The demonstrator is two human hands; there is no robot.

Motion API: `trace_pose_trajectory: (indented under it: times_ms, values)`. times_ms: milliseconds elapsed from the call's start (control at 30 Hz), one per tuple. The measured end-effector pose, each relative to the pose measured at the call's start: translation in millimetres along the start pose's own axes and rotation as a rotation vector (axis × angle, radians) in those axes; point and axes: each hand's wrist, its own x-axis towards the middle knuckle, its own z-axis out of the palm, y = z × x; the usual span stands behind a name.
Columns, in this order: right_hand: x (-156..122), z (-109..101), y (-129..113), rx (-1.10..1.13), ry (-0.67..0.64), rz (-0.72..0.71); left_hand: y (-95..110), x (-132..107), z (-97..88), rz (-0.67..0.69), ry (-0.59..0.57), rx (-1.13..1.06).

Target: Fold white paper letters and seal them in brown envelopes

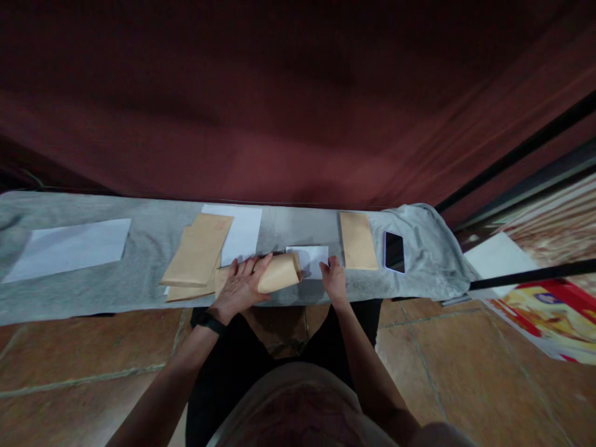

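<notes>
- Left hand (239, 285) lies palm down on the near end of a brown envelope (279, 273), fingers spread wide and pressing it to the cloth; not closed round it.
- The envelope sits at the near edge of the table, centre of view. Its right end bows up, mouth gaping toward the right hand.
- Right hand (334, 279) has its fingertips on the near right corner of a folded white paper (311, 257). Fingers are drawn narrow; can't tell if it pinches the paper or only touches it.
- The white paper lies flat just behind and right of the envelope's open mouth, touching or slightly overlapped by it.
- Black wristband (209, 323) on the left wrist.
- Stack of brown envelopes (198, 254) just left of the left hand, fanned, partly over a white sheet (244, 233).
- Single brown envelope (357, 241) right of the white paper, apart from it; phone (394, 251) face up just beside it.
- Large white sheet (69, 248) far left, well apart.
- Grey cloth (149, 214) covers the whole table, bunched at the right end.
- Dark red curtain (298, 112) behind; tiled floor (442, 360) below; colourful poster (549, 316) on the floor at right.
</notes>
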Motion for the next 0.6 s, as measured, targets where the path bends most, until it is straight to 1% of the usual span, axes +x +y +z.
trace_pose_trajectory:
  times_ms: [100, 200, 267, 333, 433, 500, 600]
  values:
    - [2, -22, 15, 0.212, 0.082, 0.035, -5, -2, 2.3, -0.013, 0.019, 0.001]
    - [3, -44, 27, 0.349, 0.09, -0.005, -7, 0, 5.3, -0.024, 0.026, -0.006]
    - [2, -52, 31, 0.419, 0.051, -0.037, -6, 3, 6.8, -0.025, 0.032, -0.019]
    - [-1, -53, 31, 0.48, 0.007, -0.035, -4, 5, 7.6, -0.018, 0.037, -0.034]
    - [-6, -48, 30, 0.503, -0.078, 0.013, -1, 8, 8.0, -0.002, 0.04, -0.046]
    - [-7, -47, 30, 0.519, -0.161, 0.063, 0, 9, 8.5, 0.013, 0.035, -0.047]
    - [-3, -52, 32, 0.529, -0.287, 0.11, -2, 10, 10.0, 0.031, 0.018, -0.046]
